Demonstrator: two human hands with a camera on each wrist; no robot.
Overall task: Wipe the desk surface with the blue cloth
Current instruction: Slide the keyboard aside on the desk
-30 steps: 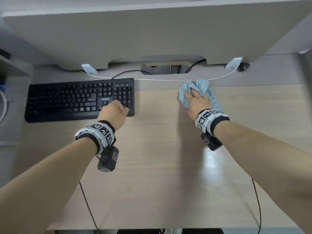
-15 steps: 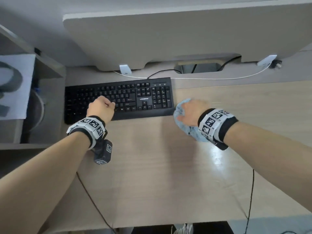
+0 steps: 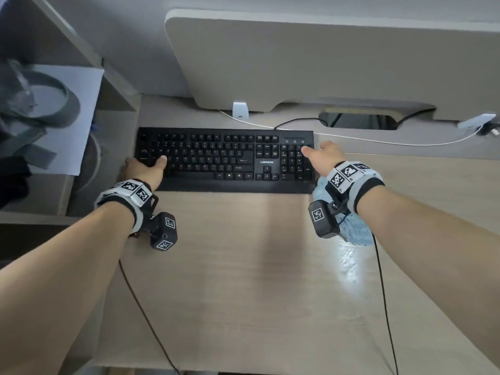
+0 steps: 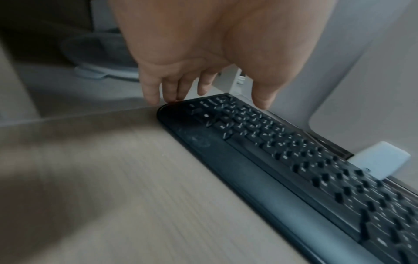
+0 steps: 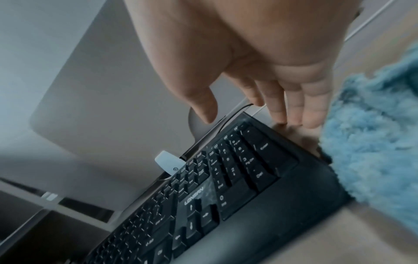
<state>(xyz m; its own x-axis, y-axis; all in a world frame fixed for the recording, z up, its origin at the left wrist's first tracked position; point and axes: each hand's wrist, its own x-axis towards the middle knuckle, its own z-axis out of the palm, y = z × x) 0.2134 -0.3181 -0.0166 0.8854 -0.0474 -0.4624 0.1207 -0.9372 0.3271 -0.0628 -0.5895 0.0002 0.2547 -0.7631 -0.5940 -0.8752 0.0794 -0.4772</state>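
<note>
While both hands sit at the two ends of the black keyboard (image 3: 226, 159), the blue cloth (image 3: 354, 231) is just lying loose on the desk (image 3: 243, 266), right off the keyboard's front right corner and partly tucked under the right wrist, so nobody's holding it. The left hand (image 3: 144, 169) is at the keyboard's left end with its thumb lying across the outer keys; from the left wrist view the fingers (image 4: 151, 92) point down with their tips at the keyboard's far left corner, fairly straight and not wrapped round anything. The right hand (image 3: 323, 158) is over the keyboard's right end, thumb out above the number pad, and in the right wrist view its fingers (image 5: 314, 105) reach down just past the keyboard's right edge with the tips at the desk, relaxed and not closed on anything, though I can't tell if they're actually pressing against the keyboard's side. Behind the keyboard there's a big pale raised panel (image 3: 324, 63), with a white cable (image 3: 378, 140) running along the desk between the two, plus a black cord coming off the keyboard's back edge. Off past the keyboard's left end there's a sheet of paper (image 3: 67, 117) on a lower shelf.
</note>
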